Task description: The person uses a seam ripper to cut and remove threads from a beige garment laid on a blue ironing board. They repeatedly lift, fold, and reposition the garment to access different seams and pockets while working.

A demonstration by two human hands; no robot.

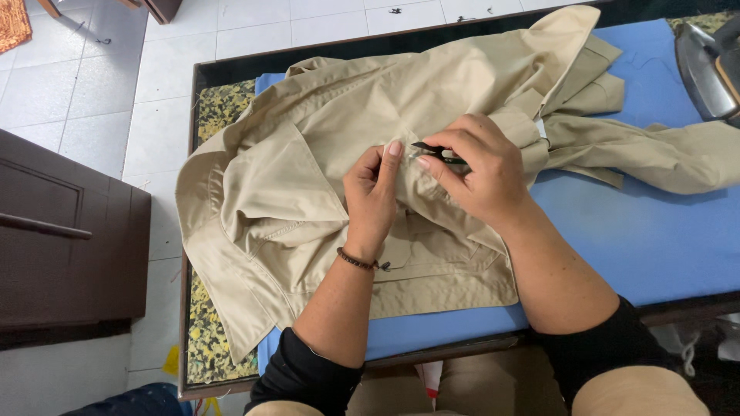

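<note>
A rumpled beige cotton jacket lies spread across the blue padded table, a grey metal iron resting at the table's far right corner. The left hand pinches the jacket's fabric with fingers together, while the right hand has its fingers clamped on small black thread snips at the cloth.

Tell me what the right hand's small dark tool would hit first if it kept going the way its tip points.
The right hand aims the small dark tool leftward, toward the left hand. The left thumb tip likely comes first, though the tan garment beneath may already touch; depth is unclear.
</note>
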